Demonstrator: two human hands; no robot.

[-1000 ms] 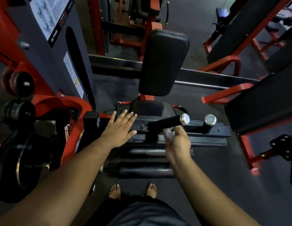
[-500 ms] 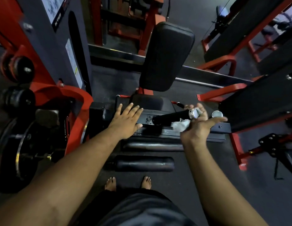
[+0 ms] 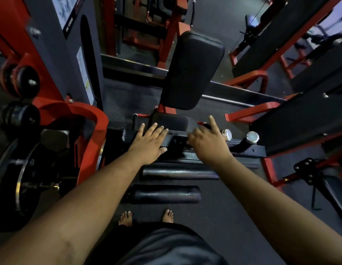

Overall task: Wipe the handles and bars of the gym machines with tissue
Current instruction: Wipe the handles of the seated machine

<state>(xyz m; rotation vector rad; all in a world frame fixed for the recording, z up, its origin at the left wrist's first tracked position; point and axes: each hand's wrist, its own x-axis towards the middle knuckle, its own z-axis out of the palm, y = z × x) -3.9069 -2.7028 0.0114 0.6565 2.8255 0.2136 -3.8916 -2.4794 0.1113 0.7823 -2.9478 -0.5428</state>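
- My left hand (image 3: 149, 145) lies flat, fingers straight and spread, on the black frame bar (image 3: 175, 139) just below the seat pad (image 3: 169, 121).
- My right hand (image 3: 208, 144) sits over the black handle (image 3: 224, 135), fingers curled down round it, first finger sticking up toward the seat pad.
- That handle runs crosswise, its long axis roughly level, chrome end cap pointing away to the right of the seat pad; only the cap end shows, the rest is under my hand.
- The tissue I can't make out at all; if it is there, my right hand covers it.
- A second handle (image 3: 249, 140) with its own chrome cap stands just right of the first, tilted up and right, not touched.
- Below the seat pad, two black foam rollers (image 3: 166, 194) lie crosswise on the floor, one nearer my bare feet (image 3: 126, 219).
- Room: open dark floor below and right of the seat pad; red frame (image 3: 89, 134) and weight plates (image 3: 19, 176) crowd the left.
- Upright back pad (image 3: 191, 71) rises behind the seat pad; machines at the right edge are cut off.
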